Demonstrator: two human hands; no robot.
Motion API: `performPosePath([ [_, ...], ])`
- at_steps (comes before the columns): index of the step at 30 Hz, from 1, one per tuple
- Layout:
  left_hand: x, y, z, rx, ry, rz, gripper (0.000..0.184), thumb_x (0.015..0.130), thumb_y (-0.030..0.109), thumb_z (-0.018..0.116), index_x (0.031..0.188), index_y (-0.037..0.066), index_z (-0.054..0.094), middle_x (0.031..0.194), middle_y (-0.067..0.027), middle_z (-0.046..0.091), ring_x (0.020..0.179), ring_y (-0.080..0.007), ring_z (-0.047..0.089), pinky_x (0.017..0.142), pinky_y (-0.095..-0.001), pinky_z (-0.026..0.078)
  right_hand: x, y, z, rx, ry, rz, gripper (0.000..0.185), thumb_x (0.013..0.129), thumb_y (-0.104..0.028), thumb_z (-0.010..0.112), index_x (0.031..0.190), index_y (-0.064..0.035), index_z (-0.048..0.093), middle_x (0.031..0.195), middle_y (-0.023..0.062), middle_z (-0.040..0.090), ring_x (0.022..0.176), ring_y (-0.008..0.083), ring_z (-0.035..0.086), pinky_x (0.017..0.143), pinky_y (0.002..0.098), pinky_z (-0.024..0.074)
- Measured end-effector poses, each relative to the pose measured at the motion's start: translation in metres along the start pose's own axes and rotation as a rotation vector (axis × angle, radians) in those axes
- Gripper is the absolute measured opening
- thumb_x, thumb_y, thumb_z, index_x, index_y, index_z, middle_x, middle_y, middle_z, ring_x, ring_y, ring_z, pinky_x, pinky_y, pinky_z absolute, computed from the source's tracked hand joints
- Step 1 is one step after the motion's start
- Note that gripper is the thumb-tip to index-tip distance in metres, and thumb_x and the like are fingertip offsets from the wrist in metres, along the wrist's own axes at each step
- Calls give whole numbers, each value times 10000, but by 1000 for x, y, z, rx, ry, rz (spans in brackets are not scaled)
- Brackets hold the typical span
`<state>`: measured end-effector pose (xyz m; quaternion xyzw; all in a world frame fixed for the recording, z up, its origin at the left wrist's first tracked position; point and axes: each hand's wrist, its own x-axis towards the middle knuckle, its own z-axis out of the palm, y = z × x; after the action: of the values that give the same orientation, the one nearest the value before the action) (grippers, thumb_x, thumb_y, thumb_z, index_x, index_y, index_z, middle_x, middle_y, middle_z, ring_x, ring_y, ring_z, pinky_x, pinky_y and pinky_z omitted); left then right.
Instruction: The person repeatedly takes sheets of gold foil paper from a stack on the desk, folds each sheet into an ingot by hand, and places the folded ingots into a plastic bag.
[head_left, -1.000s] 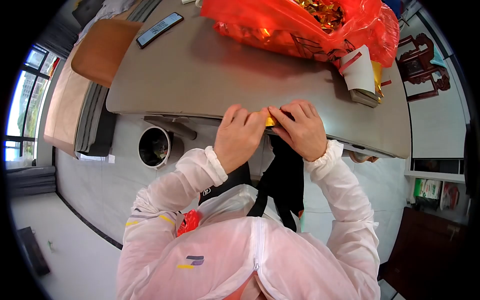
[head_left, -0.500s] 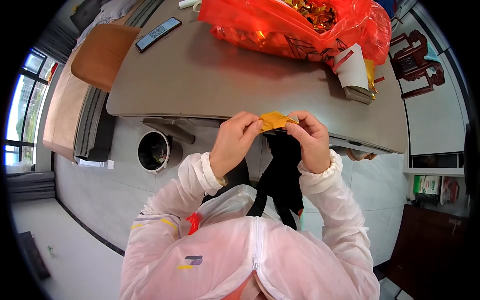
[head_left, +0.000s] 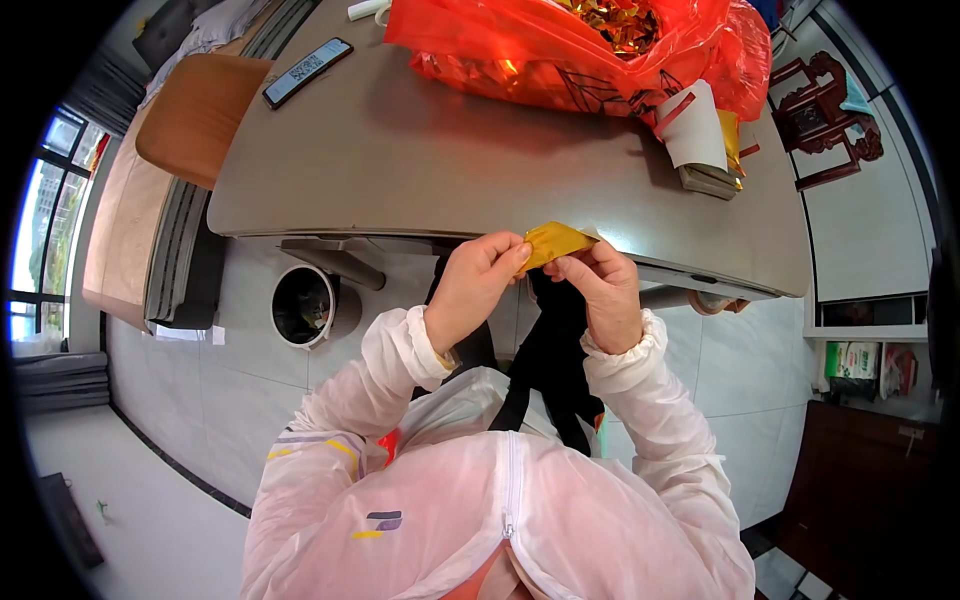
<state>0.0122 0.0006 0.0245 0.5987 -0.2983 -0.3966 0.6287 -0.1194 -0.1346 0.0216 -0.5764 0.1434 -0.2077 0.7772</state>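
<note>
A piece of folded gold paper (head_left: 556,242) is stretched between my two hands, just over the near edge of the table (head_left: 400,190). My left hand (head_left: 478,285) pinches its left end between thumb and forefinger. At the right end, my right hand (head_left: 603,292) grips it with the thumb below and the fingers behind. The paper's far side and the fingertips behind it are partly hidden. Beyond my hands, a red plastic bag (head_left: 560,70) full of shiny gold pieces (head_left: 625,28) lies on the table.
A stack of paper (head_left: 708,180) with a white sheet (head_left: 692,125) against it stands at the table's right. A phone (head_left: 308,72) lies at the left, near a brown chair (head_left: 200,120). Below the table is a bin (head_left: 308,305).
The gold paper now shows a broader, flatter, tilted face. My right hand has shifted slightly left and down, its fingers curled closer to the paper. The whole view has moved a little.
</note>
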Motion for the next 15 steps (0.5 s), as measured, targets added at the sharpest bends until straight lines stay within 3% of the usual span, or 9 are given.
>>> performPosePath([
  [7, 0, -6, -2, -52, -25, -37, 232, 1014, 210, 530, 936, 10, 618, 774, 12, 540, 731, -76, 485, 685, -233, 419, -1, 0, 0, -3, 1, 9, 197, 930, -65, 636, 1105, 23, 653, 969, 51, 693, 868, 110, 646, 806, 254, 515],
  [10, -3, 4, -3, 482, 34, 191, 214, 990, 195, 550, 957, -6, 614, 776, -63, 568, 725, -167, 551, 680, -276, 452, 1, 0, -3, -169, 99, 27, 150, 879, -56, 656, 1016, 5, 667, 870, 65, 700, 756, 147, 656, 701, 283, 514],
  [13, 0, -4, -1, 800, 179, 439, 190, 946, 174, 601, 1007, -6, 614, 832, -141, 595, 740, -285, 598, 679, -344, 489, 6, -11, 4, -1216, 206, -652, 108, 808, -50, 663, 909, -14, 654, 751, 95, 659, 638, 233, 620, 615, 342, 486],
  [14, 0, -5, 2, 842, 203, 440, 196, 927, 171, 623, 1019, -2, 615, 853, -147, 602, 744, -304, 601, 680, -359, 495, 8, -17, 9, -1331, 221, -692, 73, 773, -65, 665, 807, -32, 610, 682, 116, 596, 606, 300, 577, 588, 383, 462],
  [15, -1, -3, 8, 884, 227, 441, 209, 908, 168, 645, 1031, 2, 617, 874, -153, 608, 748, -322, 604, 681, -374, 502, 9, -17, 9, -1378, 207, -677, 83, 774, -76, 671, 791, -34, 601, 674, 108, 592, 603, 291, 578, 581, 381, 457],
])
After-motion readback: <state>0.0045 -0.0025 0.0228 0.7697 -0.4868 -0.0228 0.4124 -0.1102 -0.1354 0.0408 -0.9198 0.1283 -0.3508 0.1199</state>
